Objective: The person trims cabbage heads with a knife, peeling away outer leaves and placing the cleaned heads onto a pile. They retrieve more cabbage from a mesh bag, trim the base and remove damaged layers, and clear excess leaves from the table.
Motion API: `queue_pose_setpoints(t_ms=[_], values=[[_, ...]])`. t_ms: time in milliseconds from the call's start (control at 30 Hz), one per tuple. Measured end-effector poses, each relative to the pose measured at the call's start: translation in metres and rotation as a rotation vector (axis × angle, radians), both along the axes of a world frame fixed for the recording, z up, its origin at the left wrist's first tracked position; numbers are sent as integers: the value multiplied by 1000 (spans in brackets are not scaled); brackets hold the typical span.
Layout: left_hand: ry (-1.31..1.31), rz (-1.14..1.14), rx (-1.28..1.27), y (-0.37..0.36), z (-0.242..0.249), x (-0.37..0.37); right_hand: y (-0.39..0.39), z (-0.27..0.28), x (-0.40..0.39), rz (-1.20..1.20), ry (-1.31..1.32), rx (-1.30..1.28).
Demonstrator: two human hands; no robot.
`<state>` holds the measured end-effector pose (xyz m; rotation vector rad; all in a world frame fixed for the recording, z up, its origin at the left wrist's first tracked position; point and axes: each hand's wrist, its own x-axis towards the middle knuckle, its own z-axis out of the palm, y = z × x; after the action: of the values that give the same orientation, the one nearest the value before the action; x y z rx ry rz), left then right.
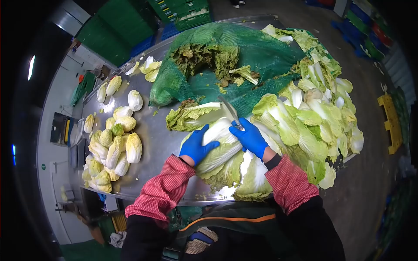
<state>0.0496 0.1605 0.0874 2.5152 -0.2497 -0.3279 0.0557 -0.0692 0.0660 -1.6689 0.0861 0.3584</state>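
Observation:
A large napa cabbage (219, 148) lies on the metal table in front of me. My left hand (198, 145), in a blue glove, grips it from the left with the thumb across its top. In my right hand (251, 138), also gloved in blue, is a knife (229, 111); its blade points away from me, over the far end of the cabbage. A loose, browned outer leaf (196, 116) rests just beyond my left hand. More cut leaves (252, 176) lie below and beside the cabbage, near the table's front edge.
A green mesh sack (270, 54) with wilted, brown-edged leaves spreads over the far side. To the right is a big heap of stripped leaves (315, 122). Several trimmed cabbage hearts (115, 150) are piled on the left of the metal table (154, 152). Green crates (193, 18) stand behind.

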Motion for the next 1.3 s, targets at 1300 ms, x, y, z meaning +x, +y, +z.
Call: queue_pose_setpoints(t_ms=[1300], values=[[-17, -55, 112, 25, -20, 51, -16, -38, -33, 39, 137, -188]])
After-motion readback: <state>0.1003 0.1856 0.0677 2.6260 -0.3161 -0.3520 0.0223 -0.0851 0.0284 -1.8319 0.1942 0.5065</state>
